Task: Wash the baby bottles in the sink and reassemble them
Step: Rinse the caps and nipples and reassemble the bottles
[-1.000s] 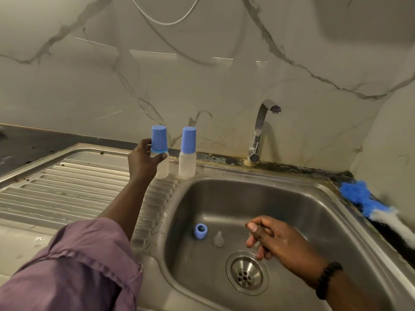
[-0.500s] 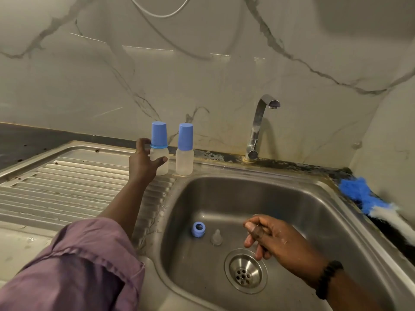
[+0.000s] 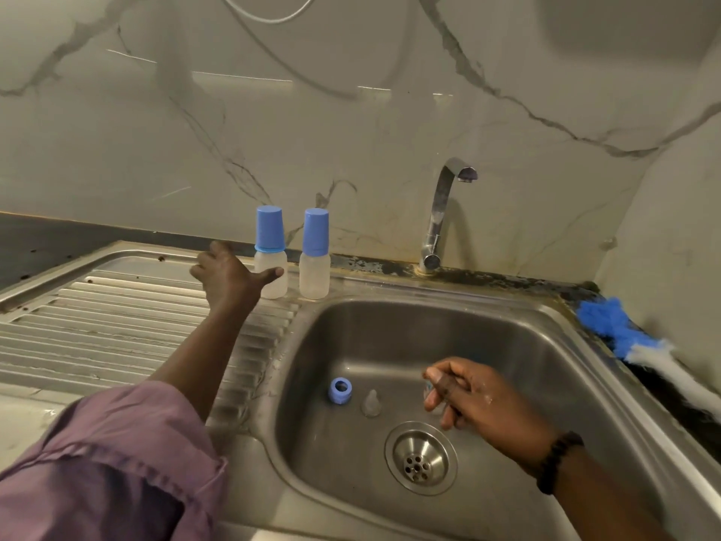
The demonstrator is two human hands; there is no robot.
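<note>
1. Nearest to me, at the lower left, I see the purple sleeve of the left arm, which reaches far over the ribbed draining board.
2. In the near part of the sink the round metal drain sits in the bottom.
3. The right hand hangs over the basin, just right of the drain, with a dark bead bracelet on the wrist. Its fingers are curled together around something small and clear; I cannot tell what this thing is.
4. On the sink bottom, left of this hand, a blue screw ring lies with its opening up, and just beside it, to the right, stands a clear teat. They are close but apart.
5. At the right edge a blue and white brush lies on the dark counter.
6. Farther, the left hand is spread, with fingers apart and the thumb tip touching the left bottle; it does not clamp the bottle.
7. The right bottle stands just beside the first one. Both are upright with blue caps, on the far rim of the sink.
8. Farthest, the tap rises before the marble wall.
</note>
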